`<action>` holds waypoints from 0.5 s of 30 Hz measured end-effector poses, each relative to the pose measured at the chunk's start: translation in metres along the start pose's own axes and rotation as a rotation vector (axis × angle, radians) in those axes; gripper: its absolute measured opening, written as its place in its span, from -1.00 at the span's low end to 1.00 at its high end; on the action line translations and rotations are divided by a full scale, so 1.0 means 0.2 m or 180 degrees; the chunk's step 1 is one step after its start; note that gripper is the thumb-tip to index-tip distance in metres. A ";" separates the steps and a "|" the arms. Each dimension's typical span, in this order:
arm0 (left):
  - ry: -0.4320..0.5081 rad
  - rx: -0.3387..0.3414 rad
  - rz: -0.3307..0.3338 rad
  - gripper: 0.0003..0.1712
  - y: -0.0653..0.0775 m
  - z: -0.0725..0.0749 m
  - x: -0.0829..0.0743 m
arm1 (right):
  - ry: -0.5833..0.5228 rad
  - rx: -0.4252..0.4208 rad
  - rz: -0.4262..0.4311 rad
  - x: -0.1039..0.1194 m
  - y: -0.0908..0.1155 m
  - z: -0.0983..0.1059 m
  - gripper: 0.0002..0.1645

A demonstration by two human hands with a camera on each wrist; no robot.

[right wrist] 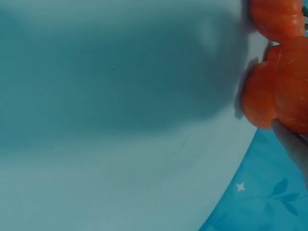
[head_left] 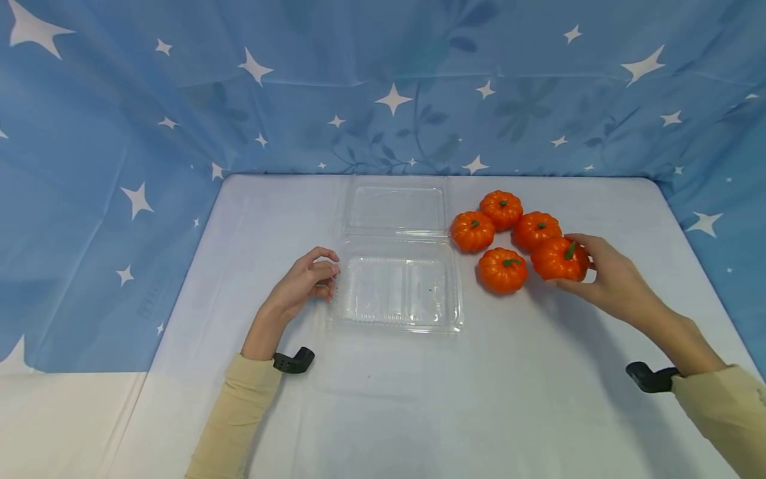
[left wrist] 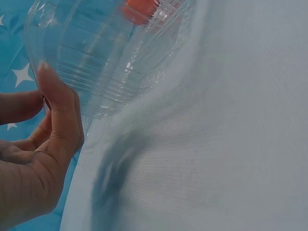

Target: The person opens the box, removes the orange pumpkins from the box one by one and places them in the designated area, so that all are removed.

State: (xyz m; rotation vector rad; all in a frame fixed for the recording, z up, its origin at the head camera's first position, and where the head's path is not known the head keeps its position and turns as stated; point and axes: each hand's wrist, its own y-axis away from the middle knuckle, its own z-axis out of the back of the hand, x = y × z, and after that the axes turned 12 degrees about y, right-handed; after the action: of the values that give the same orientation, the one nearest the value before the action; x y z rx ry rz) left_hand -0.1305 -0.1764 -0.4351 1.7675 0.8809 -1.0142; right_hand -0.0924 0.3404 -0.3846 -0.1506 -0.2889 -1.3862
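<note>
An opened clear plastic clamshell box [head_left: 383, 286] lies on the white-covered table, its lid [head_left: 397, 207] folded back on the far side. My left hand [head_left: 299, 283] is at the box's left edge; in the left wrist view its thumb and forefinger pinch the rim of the clear plastic [left wrist: 96, 57]. To the right of the box, my right hand [head_left: 619, 279] grips a small orange pumpkin [head_left: 559, 259] with a green stem from its right side. In the right wrist view only a finger [right wrist: 291, 144] shows under that pumpkin [right wrist: 293, 86].
Several more small pumpkins stand right of the box: one nearer pumpkin [head_left: 503, 271], one beside the lid [head_left: 473, 231], one at the back [head_left: 501, 209] and one behind the held one [head_left: 536, 229]. A blue star-patterned curtain [head_left: 359, 80] hangs behind the table [head_left: 509, 399].
</note>
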 end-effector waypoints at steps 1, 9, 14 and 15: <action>-0.0005 -0.0002 -0.0002 -0.60 0.00 0.00 0.00 | -0.0010 0.0002 0.0010 -0.01 0.00 -0.01 0.02; 0.0010 -0.0017 0.0026 -0.60 0.00 0.00 0.00 | -0.0113 -0.0042 0.0024 -0.03 -0.03 -0.06 0.03; 0.0016 -0.0033 0.0020 -0.60 0.00 0.00 0.00 | -0.0121 -0.0079 0.0035 -0.04 -0.03 -0.07 0.03; 0.0013 -0.0033 0.0019 -0.60 0.00 -0.01 0.00 | -0.0123 -0.0083 0.0045 -0.04 -0.03 -0.07 0.02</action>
State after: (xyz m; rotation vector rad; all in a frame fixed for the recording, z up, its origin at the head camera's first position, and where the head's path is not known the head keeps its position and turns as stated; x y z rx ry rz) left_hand -0.1311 -0.1752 -0.4349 1.7632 0.8815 -1.0009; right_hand -0.0982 0.3423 -0.4010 -0.2007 -0.3013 -1.3745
